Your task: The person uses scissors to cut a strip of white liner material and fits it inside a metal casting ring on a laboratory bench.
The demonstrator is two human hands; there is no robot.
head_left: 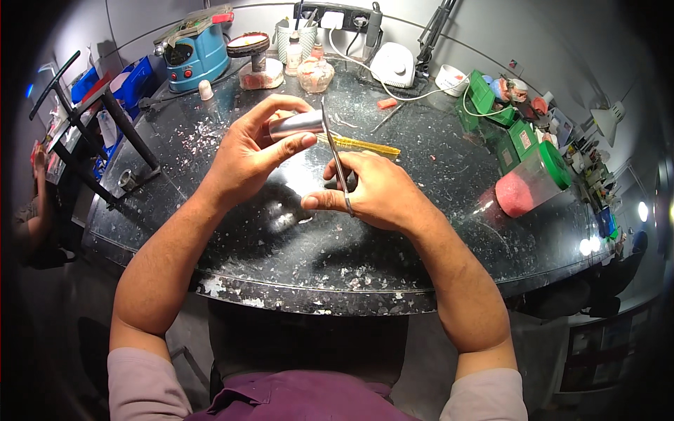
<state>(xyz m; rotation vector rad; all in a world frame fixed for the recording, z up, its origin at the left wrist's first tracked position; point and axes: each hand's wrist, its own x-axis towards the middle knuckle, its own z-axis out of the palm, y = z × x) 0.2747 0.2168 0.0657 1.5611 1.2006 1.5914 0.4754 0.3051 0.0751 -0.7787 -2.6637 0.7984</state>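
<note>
My left hand (246, 151) grips a short, shiny grey metal cylinder (298, 125) between thumb and fingers, above the middle of the dark worktop. The cylinder lies sideways, with its right end against the upper part of a slim metal tool (333, 144). That tool stands nearly upright in my right hand (375, 186), held between thumb and fingers; its exact kind cannot be made out. Behind my right hand a long yellow see-through piece (365, 145) lies on the worktop, its left end partly hidden.
The curved, chipped black worktop (309, 256) has pale crumbs at left. Along its back stand a blue machine (196, 59), a round-topped stand (257, 62), a pink-white jar (315, 74) and a white device (393, 64) with a cable. A green-lidded tub (530, 181) lies at right. A dark metal frame (91, 126) stands left.
</note>
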